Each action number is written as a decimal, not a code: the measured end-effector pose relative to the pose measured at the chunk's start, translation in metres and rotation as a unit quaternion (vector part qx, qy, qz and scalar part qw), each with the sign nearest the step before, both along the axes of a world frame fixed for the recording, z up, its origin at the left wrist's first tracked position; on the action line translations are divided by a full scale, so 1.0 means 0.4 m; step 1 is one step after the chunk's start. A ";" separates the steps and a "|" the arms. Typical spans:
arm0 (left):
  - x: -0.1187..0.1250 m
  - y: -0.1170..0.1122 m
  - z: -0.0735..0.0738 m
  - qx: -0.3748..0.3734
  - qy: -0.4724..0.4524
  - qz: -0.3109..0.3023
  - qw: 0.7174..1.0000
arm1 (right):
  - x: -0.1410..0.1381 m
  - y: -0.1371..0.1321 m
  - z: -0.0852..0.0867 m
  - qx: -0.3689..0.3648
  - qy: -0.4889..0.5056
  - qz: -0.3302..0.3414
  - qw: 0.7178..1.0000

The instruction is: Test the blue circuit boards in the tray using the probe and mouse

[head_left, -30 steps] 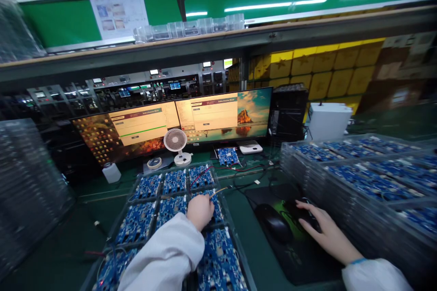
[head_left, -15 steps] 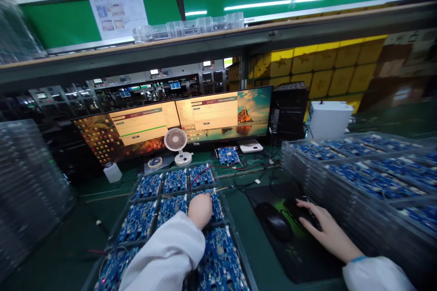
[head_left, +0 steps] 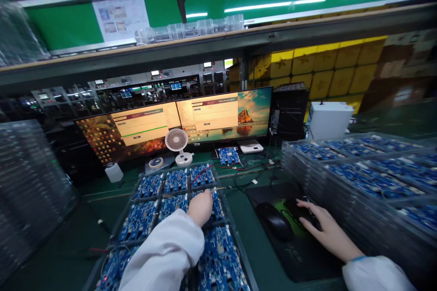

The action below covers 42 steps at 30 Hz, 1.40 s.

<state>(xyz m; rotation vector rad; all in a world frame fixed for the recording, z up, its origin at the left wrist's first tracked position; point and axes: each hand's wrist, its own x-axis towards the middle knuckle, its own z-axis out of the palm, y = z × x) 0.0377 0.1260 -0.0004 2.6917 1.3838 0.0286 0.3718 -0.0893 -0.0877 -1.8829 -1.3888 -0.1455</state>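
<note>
Resting on the clear tray (head_left: 228,218) of blue circuit boards, the left hand (head_left: 200,208) is curled, fingers together, over the board (head_left: 215,203) in the tray's middle row, right column. Whether it pinches anything there I cannot tell; a thin wire (head_left: 218,188) runs off just beyond the knuckles. White sleeve (head_left: 164,254) covers the forearm.

Right hand (head_left: 322,227) lies flat, fingers spread loosely over a black mouse (head_left: 303,216) on the dark mouse pad (head_left: 297,254). A second black mouse (head_left: 275,223) sits just left of it on the same pad, untouched.

Tray sits at the centre of the green desk (head_left: 246,241). Stacked trays of more blue boards (head_left: 358,177) stand to the right, near the right hand. Behind the tray: small white fan (head_left: 176,142), two monitors (head_left: 180,122) side by side showing dialog windows, and a single blue board (head_left: 228,156) wired below the right screen.
</note>
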 end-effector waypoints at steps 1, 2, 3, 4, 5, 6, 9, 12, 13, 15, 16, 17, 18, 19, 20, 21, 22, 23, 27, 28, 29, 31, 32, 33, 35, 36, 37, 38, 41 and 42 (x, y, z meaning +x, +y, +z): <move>-0.001 -0.007 0.005 -0.002 -0.006 -0.003 1.000 | 0.000 0.000 0.000 0.000 0.000 0.000 1.000; -0.002 -0.015 0.011 -0.005 -0.014 -0.006 1.000 | -0.001 -0.001 0.000 0.000 0.000 0.000 1.000; -0.004 -0.025 0.018 -0.009 -0.023 -0.009 1.000 | -0.001 -0.001 0.000 0.000 0.000 0.000 1.000; -0.005 -0.036 0.027 -0.014 -0.032 -0.011 0.999 | -0.001 -0.001 -0.001 0.000 0.001 0.000 1.000; -0.006 -0.047 0.036 -0.022 -0.040 -0.011 0.999 | -0.002 -0.001 -0.001 0.000 0.001 0.000 1.000; -0.007 -0.058 0.045 -0.034 -0.047 -0.012 0.998 | -0.002 -0.001 -0.001 -0.001 0.002 0.000 1.000; -0.010 -0.079 0.061 -0.066 -0.065 -0.016 0.996 | -0.003 -0.001 0.001 -0.002 0.004 -0.001 1.000; -0.017 -0.078 0.056 -0.069 -0.084 -0.026 0.994 | -0.006 -0.002 0.003 -0.002 0.004 0.000 1.000; -0.020 -0.074 0.051 -0.067 -0.090 -0.031 0.993 | -0.006 -0.002 0.004 -0.002 0.004 0.001 1.000; -0.027 -0.064 0.039 -0.068 -0.097 -0.042 0.992 | -0.007 -0.002 0.006 -0.002 0.005 0.002 1.000; -0.031 -0.059 0.033 -0.070 -0.097 -0.046 0.992 | -0.007 -0.002 0.007 -0.002 0.006 0.002 1.000; -0.034 -0.055 0.027 -0.074 -0.095 -0.050 0.991 | -0.007 -0.002 0.008 -0.002 0.007 0.002 1.000; -0.036 -0.052 0.021 -0.077 -0.095 -0.051 0.991 | -0.007 -0.002 0.008 -0.002 0.008 0.003 1.000; -0.038 -0.049 0.016 -0.080 -0.096 -0.051 0.991 | -0.007 -0.001 0.009 -0.002 0.009 0.004 1.000; -0.039 -0.048 0.011 -0.083 -0.098 -0.051 0.990 | -0.007 -0.001 0.009 -0.003 0.009 0.005 1.000; -0.040 -0.046 0.006 -0.086 -0.101 -0.052 0.990 | -0.007 -0.001 0.010 -0.004 0.010 0.005 1.000; -0.040 -0.045 0.002 -0.090 -0.104 -0.052 0.989 | -0.007 -0.001 0.010 -0.004 0.011 0.006 1.000; -0.042 -0.044 -0.002 -0.096 -0.108 -0.053 0.988 | -0.007 -0.001 0.010 -0.005 0.011 0.006 1.000; -0.055 -0.026 -0.008 -0.054 -0.161 -0.043 0.985 | -0.007 0.000 0.008 -0.002 0.013 0.005 1.000; -0.061 -0.015 -0.008 -0.019 -0.179 -0.023 0.983 | -0.006 0.000 0.008 -0.002 0.014 0.005 1.000; -0.066 -0.003 -0.010 0.019 -0.192 0.008 0.981 | -0.006 0.000 0.008 -0.001 0.015 0.006 1.000; -0.078 0.029 -0.015 0.078 -0.192 0.077 0.975 | -0.007 0.000 0.008 -0.001 0.018 0.006 1.000; -0.083 0.045 -0.019 0.086 -0.177 0.105 0.975 | -0.007 0.000 0.008 -0.001 0.019 0.006 1.000; -0.087 0.062 -0.023 0.078 -0.156 0.122 0.977 | -0.008 0.000 0.008 -0.001 0.020 0.006 1.000; -0.092 0.090 -0.030 0.039 -0.110 0.126 0.985 | -0.008 -0.001 0.008 -0.001 0.021 0.005 1.000; -0.093 0.102 -0.033 0.020 -0.094 0.120 0.988 | -0.009 -0.001 0.008 -0.001 0.021 0.005 1.000; -0.094 0.112 -0.035 0.007 -0.083 0.114 0.990 | -0.009 -0.001 0.008 -0.001 0.022 0.005 1.000; -0.095 0.121 -0.035 0.002 -0.077 0.109 0.991 | -0.009 -0.001 0.008 0.000 0.022 0.005 1.000; -0.098 0.141 -0.029 0.001 -0.070 0.107 0.992 | -0.010 0.000 0.008 0.001 0.023 0.005 1.000; -0.098 0.147 -0.026 0.000 -0.068 0.105 0.992 | -0.010 0.000 0.008 0.001 0.024 0.005 1.000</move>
